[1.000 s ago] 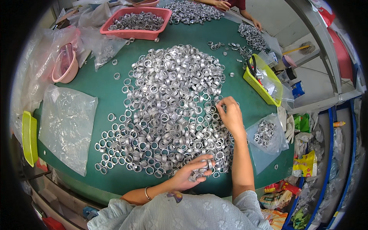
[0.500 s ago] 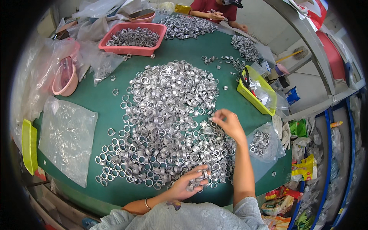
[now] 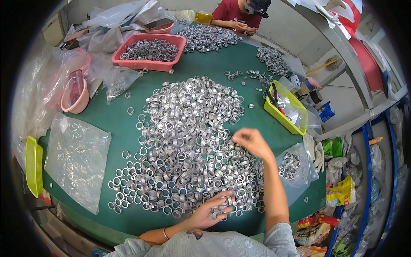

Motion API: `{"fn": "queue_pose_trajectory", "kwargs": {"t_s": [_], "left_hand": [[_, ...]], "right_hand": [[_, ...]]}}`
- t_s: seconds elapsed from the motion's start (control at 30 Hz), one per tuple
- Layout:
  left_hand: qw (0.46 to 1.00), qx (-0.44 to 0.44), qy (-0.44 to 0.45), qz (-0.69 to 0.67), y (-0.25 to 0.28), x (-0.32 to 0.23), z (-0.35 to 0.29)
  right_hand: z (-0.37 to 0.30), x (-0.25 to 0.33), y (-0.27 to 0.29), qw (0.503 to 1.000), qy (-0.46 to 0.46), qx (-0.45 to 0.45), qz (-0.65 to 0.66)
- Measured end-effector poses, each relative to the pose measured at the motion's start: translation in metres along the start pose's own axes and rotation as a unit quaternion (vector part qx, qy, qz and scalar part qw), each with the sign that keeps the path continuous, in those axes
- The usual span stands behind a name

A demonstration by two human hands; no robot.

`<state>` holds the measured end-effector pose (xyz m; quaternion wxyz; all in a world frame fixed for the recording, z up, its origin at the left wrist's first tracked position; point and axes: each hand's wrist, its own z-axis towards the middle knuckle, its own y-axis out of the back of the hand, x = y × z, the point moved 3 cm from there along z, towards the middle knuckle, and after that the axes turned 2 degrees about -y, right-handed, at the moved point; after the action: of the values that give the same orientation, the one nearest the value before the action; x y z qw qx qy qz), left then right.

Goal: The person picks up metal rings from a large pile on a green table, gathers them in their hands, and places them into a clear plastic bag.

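A big heap of silver metal rings (image 3: pixel 188 141) covers the middle of the green table (image 3: pixel 128 128). My left hand (image 3: pixel 212 210) rests at the heap's near edge, fingers curled around a small bunch of rings. My right hand (image 3: pixel 250 142) hovers over the heap's right side with fingertips pinched together; whether a ring is between them is hard to tell. A clear plastic bag with a few rings (image 3: pixel 293 165) lies just right of my right forearm.
A pink tray of rings (image 3: pixel 150 51) stands at the back, a yellow-green tray (image 3: pixel 284 109) at the right, a pink bowl (image 3: pixel 75 96) and clear bags (image 3: pixel 75 158) at the left. Another person (image 3: pixel 239 15) sorts rings at the far side.
My right hand lifted off the heap and moved a little left with fingers pinched. My left hand stayed at the near edge, still gathering rings. The view shifted slightly.
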<state>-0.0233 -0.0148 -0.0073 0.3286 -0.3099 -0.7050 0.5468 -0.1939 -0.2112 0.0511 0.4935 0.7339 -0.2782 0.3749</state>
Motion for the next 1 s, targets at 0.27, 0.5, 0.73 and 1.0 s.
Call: {"fn": "queue_pose_trajectory", "kwargs": {"t_s": [0.27,0.5,0.73,1.0], "left_hand": [[1.0,0.001,0.023,-0.012,-0.007,0.001,0.006],[1.0,0.003,0.004,-0.014,-0.001,-0.004,-0.002],[0.999,0.02,0.026,-0.011,-0.004,0.001,0.006],[0.999,0.033,0.014,-0.022,0.003,-0.003,0.004]], "right_hand": [[0.052,-0.044,-0.006,0.959,0.08,-0.187,-0.198],[0.003,-0.007,-0.014,0.992,0.036,0.047,-0.112],[0.068,-0.035,0.032,0.948,0.154,-0.255,-0.11],[0.007,-0.025,-0.036,0.961,0.139,-0.06,-0.23]]}}
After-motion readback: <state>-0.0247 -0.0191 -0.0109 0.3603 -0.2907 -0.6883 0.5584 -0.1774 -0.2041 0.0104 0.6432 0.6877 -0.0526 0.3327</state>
